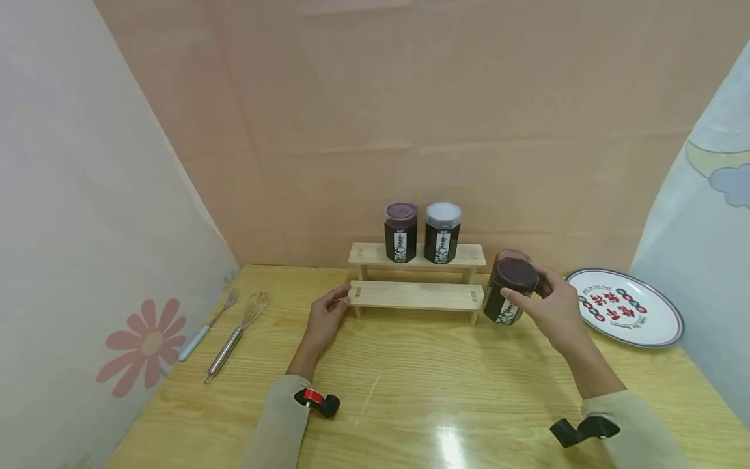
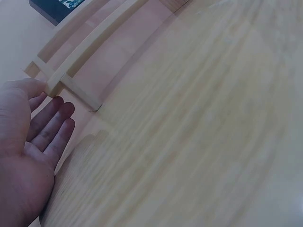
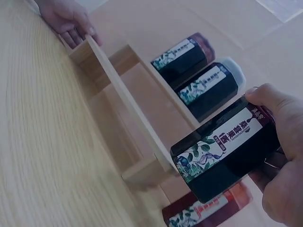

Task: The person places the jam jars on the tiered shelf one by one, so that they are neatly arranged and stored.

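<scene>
A two-tier wooden rack (image 1: 416,294) stands at the back of the table. At the left end of its lower tier, my left hand (image 1: 325,316) pinches the corner between thumb and forefinger; the other fingers (image 2: 59,135) extend loosely below. My right hand (image 1: 556,312) grips a dark jam jar (image 3: 222,146) by its upper part, tilted, just off the rack's right end. On the upper tier stand a purple-lidded jar (image 1: 401,233) and a white-lidded jar (image 1: 443,234). Another jar, with a reddish-brown lid (image 1: 512,255), is partly hidden behind the held one.
An oval white plate (image 1: 656,311) with red characters lies at the right. To the left are a whisk (image 1: 234,339) and a blue-handled fork (image 1: 205,329). Fabric backdrops (image 1: 433,130) enclose the table (image 1: 404,391) at the back and sides.
</scene>
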Motion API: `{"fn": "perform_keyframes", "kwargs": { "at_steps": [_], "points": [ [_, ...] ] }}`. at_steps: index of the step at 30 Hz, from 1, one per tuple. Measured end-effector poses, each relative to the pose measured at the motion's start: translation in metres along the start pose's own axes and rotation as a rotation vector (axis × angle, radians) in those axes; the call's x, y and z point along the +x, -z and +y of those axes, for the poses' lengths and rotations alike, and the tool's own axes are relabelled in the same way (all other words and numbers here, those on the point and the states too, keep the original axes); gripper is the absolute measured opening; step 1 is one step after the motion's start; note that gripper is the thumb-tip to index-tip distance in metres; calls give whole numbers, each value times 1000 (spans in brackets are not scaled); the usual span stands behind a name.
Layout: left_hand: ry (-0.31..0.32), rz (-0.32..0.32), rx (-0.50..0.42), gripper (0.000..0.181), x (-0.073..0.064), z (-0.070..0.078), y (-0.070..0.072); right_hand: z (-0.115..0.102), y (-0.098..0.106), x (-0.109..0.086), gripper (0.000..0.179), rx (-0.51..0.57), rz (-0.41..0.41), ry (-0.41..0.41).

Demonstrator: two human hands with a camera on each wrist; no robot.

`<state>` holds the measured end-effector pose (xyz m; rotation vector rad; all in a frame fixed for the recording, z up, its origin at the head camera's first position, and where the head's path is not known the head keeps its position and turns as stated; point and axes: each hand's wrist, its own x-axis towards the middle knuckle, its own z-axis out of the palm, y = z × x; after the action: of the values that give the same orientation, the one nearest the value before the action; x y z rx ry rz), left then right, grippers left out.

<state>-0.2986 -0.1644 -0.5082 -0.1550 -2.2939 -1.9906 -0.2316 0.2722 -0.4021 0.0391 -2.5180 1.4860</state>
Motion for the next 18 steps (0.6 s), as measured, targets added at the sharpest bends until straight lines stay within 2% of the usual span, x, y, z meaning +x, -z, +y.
{"fn": "perform_keyframes", "kwargs": {
  "at_steps": [9,18],
  "points": [
    [9,-13,-17,35,1,0,0,-18,-32,8,70,63,40,86],
    [14,-14,-27,36,0,-1,2,-33,-68,11,77,81,-51,65]
  ]
}}
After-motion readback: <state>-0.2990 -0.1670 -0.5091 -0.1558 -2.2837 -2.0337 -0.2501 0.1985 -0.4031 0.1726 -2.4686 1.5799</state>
